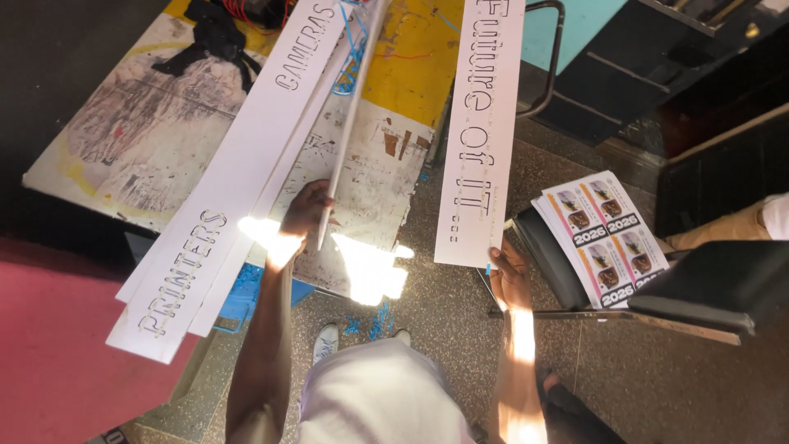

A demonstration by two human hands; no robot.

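My left hand (pixel 304 218) grips a thin white rod-like strip (pixel 352 115) that rises toward the top of the view, and it rests against a stack of long white boards (pixel 238 181) with cut-out lettering lying slanted on the worktable. My right hand (pixel 509 275) holds the near end of another long white lettered board (pixel 485 123), which stands nearly straight up and away from me. My forearms and light-coloured top fill the bottom centre.
A worn, paint-stained table (pixel 131 140) with a yellow patch lies ahead. Printed colour sheets (pixel 600 234) sit on a dark chair at right. Black panels (pixel 723 173) stand at right, a red surface (pixel 57 345) at lower left. Blue scraps litter the speckled floor (pixel 436 312).
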